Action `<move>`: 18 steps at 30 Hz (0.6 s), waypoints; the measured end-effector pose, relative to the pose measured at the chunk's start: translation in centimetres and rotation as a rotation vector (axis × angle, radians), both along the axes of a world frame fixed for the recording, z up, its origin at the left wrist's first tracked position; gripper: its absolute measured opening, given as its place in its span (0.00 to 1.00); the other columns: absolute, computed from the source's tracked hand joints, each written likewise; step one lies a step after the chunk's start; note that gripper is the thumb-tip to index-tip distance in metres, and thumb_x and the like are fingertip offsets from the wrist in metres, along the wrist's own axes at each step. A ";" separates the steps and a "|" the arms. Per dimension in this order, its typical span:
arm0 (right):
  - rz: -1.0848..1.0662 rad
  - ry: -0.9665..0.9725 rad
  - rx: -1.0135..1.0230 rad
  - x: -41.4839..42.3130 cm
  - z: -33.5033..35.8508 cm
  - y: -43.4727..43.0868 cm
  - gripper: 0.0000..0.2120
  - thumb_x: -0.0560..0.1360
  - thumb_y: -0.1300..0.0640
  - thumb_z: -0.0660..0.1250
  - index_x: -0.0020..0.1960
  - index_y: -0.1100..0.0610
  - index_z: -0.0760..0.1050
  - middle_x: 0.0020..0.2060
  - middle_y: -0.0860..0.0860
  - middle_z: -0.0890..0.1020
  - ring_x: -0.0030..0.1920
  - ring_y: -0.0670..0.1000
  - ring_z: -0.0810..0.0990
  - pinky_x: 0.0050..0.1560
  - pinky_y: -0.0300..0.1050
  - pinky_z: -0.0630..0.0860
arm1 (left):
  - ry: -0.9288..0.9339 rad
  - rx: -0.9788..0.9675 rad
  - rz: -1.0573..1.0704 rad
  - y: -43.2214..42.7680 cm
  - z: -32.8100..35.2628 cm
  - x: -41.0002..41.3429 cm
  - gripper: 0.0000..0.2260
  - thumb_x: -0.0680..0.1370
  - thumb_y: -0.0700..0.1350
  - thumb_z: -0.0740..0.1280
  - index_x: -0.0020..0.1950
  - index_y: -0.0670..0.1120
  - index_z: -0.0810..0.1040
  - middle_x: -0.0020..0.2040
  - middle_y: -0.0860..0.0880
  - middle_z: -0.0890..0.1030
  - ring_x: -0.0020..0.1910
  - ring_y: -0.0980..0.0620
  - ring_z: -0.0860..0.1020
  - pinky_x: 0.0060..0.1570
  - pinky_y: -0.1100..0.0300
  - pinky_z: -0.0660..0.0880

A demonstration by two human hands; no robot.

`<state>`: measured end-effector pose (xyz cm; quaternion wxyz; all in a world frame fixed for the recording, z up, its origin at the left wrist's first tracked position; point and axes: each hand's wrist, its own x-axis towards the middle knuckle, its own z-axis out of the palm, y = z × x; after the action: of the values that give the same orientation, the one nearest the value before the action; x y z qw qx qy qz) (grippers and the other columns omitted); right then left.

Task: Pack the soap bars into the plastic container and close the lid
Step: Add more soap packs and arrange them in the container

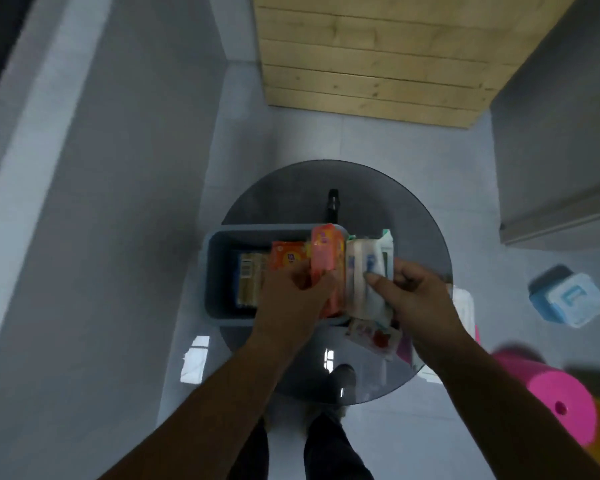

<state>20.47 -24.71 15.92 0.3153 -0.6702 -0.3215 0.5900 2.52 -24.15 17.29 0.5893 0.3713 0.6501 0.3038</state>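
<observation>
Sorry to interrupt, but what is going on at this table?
A person is packing soap into a grey plastic container on a round glass table. The left hand grips an orange bar and the right hand grips white bars, held upright side by side over the container's right end. A tan bar already lies inside, a red-and-white packet waits on the table, and the container is open.

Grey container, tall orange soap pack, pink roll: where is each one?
grey container (257, 231): head view, back rim.
tall orange soap pack (326, 251): head view, upper front face.
pink roll (565, 389): head view, flat end above the hole.
</observation>
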 end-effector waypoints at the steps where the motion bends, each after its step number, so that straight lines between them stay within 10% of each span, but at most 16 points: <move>1: 0.015 0.030 -0.013 -1.7 0.4 0.3 0.09 0.76 0.56 0.71 0.56 0.54 0.82 0.46 0.47 0.88 0.45 0.47 0.87 0.37 0.38 0.82 | -0.004 -0.003 0.010 0.0 0.1 -2.0 0.07 0.76 0.46 0.71 0.42 0.58 0.82 0.42 0.55 0.86 0.44 0.56 0.85 0.46 0.58 0.83; 7: 0.033 0.107 -0.108 -10.5 -1.8 1.7 0.09 0.76 0.59 0.72 0.56 0.57 0.82 0.49 0.54 0.87 0.51 0.56 0.86 0.51 0.60 0.83 | 0.167 -0.095 0.090 0.2 -2.5 -10.8 0.05 0.76 0.47 0.70 0.41 0.56 0.81 0.43 0.50 0.87 0.44 0.50 0.86 0.51 0.47 0.82; 18: 0.087 -0.036 -0.194 -15.9 -7.7 3.9 0.12 0.75 0.56 0.72 0.59 0.52 0.81 0.54 0.51 0.85 0.56 0.56 0.83 0.54 0.60 0.82 | 0.421 -0.135 0.024 1.8 -8.3 -12.9 0.09 0.78 0.49 0.66 0.51 0.47 0.82 0.43 0.49 0.84 0.41 0.52 0.82 0.44 0.56 0.81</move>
<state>4.57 -20.86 8.20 0.2172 -0.6934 -0.2975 0.6193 -10.36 -22.38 8.96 0.4604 0.3786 0.7820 0.1821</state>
